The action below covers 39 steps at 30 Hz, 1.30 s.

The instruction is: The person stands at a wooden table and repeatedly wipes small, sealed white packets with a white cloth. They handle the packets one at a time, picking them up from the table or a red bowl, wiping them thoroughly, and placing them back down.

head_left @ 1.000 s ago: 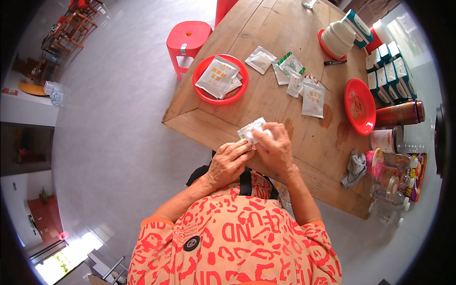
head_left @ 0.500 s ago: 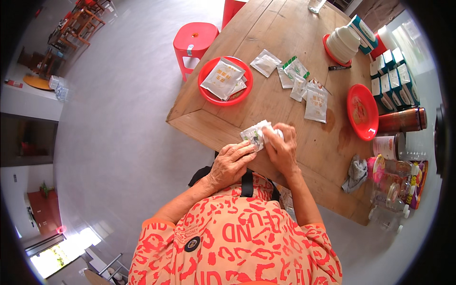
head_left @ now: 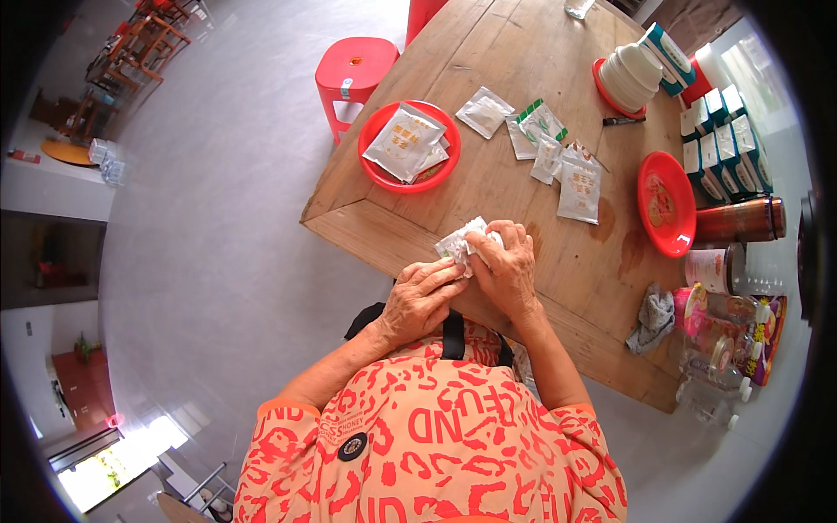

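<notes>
At the near edge of the wooden table lies a small white sachet (head_left: 447,247) with a bit of green print. The fingers of my left hand (head_left: 418,299) are together, pinching its near edge. My right hand (head_left: 507,268) is closed on a crumpled white tissue (head_left: 478,230), pressed against the sachet, and hides part of it. Just beyond is a red plastic plate (head_left: 370,166) holding silver packets (head_left: 405,144). Farther right, several more sachets (head_left: 540,124) are spread on the wood, including a silver packet with orange print (head_left: 579,192).
A second red plate (head_left: 647,209) stands on the right beside a copper-coloured flask (head_left: 732,221), a jar and clear bottles. Stacked white bowls (head_left: 628,78), a black marker (head_left: 623,121), tissue packs (head_left: 728,157) and a grey cloth (head_left: 652,319) surround it. A red stool (head_left: 356,63) adjoins the table's left side.
My right hand has shifted slightly left and lower with the tissue, now covering more of the sachet. My left hand stays at the sachet's edge, nearly unmoved.
</notes>
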Available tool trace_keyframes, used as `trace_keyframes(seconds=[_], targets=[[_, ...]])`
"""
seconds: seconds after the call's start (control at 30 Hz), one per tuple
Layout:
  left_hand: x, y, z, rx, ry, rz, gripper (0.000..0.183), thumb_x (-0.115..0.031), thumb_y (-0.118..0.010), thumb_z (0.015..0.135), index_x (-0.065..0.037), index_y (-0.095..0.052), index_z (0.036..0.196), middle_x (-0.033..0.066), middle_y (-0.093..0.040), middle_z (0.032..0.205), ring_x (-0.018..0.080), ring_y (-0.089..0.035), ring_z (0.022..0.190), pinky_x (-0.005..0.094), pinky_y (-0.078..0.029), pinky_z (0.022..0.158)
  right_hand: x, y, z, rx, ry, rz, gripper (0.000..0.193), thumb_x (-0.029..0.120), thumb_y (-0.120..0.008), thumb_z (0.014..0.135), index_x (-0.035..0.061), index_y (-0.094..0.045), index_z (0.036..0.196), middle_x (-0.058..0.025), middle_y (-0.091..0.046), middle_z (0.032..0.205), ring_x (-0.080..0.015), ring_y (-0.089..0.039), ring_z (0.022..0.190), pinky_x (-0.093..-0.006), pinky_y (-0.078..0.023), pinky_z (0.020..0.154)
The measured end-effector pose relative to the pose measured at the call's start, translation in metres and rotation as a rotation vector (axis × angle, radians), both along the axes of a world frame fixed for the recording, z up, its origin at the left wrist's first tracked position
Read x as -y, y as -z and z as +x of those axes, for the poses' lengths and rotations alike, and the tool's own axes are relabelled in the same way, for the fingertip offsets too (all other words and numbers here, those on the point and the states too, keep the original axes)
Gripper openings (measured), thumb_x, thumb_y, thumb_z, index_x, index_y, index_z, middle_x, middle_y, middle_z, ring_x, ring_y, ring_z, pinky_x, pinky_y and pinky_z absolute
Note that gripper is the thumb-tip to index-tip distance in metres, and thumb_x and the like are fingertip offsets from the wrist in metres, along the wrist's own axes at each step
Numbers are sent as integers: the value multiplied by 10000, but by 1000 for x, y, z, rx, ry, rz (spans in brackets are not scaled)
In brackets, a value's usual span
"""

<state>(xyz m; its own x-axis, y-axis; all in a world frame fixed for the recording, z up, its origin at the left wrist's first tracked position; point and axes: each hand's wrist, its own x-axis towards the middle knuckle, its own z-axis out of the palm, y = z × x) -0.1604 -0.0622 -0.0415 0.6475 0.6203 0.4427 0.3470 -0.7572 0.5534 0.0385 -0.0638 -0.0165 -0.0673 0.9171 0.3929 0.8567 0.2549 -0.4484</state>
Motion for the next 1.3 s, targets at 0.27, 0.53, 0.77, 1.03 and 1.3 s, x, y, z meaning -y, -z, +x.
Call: trace_keyframes(seconds=[0.27, 0.53, 0.77, 1.03, 1.3], targets=[[2, -3, 2, -7, -8, 15, 356, -30, -653, 772, -85, -685, 1122, 67, -611, 1272, 242, -547, 1240, 398, -397, 1031, -29, 21, 1, 3, 260, 160, 263, 138, -738, 750, 159, -700, 1009, -73, -591, 994, -266, -560, 920, -428, -420, 752], [4, 3, 3, 2, -33, 55, 371, -63, -629, 774, -82, -668, 1143, 76, -597, 1281, 231, -538, 1245, 396, -381, 1049, 24, 12, -1, -45, -98, 107, 349, 110, -728, 727, 142, -697, 1074, -89, -577, 1015, -280, -555, 937, -415, -437, 793], [-4, -3, 4, 67, -20, -27, 395, -129, -726, 784, -81, -646, 1168, 91, -613, 1187, 273, -558, 1158, 405, -403, 996, 3, 15, 11, -17, 281, 133, 287, 121, -726, 767, 133, -695, 1053, -95, -587, 1006, -290, -561, 930, -417, -438, 780], [-54, -22, 41, -179, -366, -222, 487, -324, -816, 704, -80, -596, 1063, 57, -558, 1008, 265, -510, 1012, 424, -415, 873, 19, 14, 19, -64, 214, 153, 297, 87, -735, 751, 121, -693, 1043, -96, -583, 1003, -284, -562, 945, -407, -445, 789], [-60, -22, 47, 155, -312, -770, 355, -172, -794, 761, -14, -605, 1017, 129, -685, 929, 231, -660, 789, 355, -538, 716, 17, 16, 18, -85, 215, 184, 292, 82, -733, 756, 111, -694, 1044, -98, -586, 981, -286, -567, 922, -410, -449, 778]])
